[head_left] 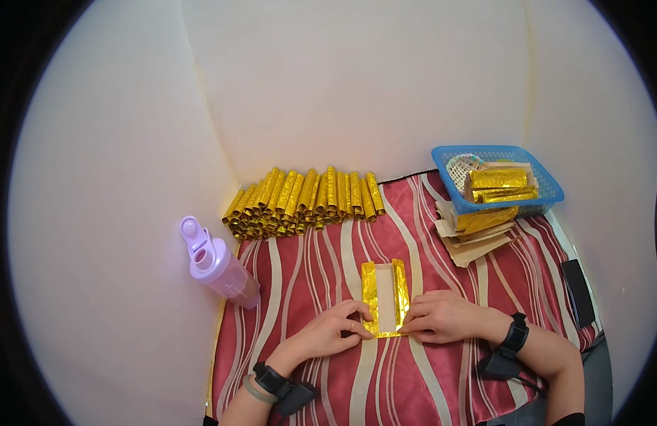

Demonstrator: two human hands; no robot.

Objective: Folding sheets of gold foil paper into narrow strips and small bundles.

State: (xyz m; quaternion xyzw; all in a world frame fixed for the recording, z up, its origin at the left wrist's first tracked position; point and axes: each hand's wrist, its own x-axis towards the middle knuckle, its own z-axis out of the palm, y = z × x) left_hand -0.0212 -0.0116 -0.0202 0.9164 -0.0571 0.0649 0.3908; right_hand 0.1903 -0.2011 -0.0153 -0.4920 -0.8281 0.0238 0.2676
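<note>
A gold foil paper sheet (pixel 387 295) lies flat on the striped cloth in front of me. Its left and right sides are folded inward as shiny gold strips, with a pale paper band between them. Along the near edge runs a narrow gold fold. My left hand (pixel 333 329) pinches the near left corner with thumb and fingers. At the near right corner my right hand (pixel 442 316) has its fingers closed on the paper, the tips pressing the folded edge. The fingertips partly cover both corners.
Many rolled gold paper tubes (pixel 307 195) are piled at the back left. A purple shaker bottle (pixel 213 261) leans at the left. At the back right, a blue basket (pixel 548 186) holds gold paper beside stacked paper sheets (pixel 477 238). A black phone-like slab (pixel 577 292) lies right.
</note>
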